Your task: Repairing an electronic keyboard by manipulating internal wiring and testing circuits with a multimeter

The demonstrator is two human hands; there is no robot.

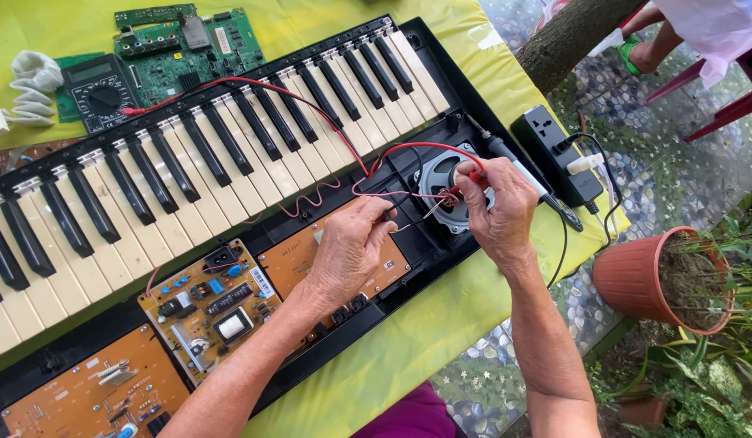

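Pinching thin wires [408,197] at the speaker [445,185], the left hand [349,253] sits at eight o'clock from the right hand [498,207], which grips a red probe [474,173].

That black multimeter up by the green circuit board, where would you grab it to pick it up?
Probably across the long sides of the multimeter, coming from above. It lies flat, face up, on the yellow cloth, so its narrow edges are free; keep clear of the red lead plugged in at its lower end.

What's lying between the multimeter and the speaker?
In the head view, the keyboard keys lie between the multimeter and the speaker, and a red lead runs across them toward the right hand.
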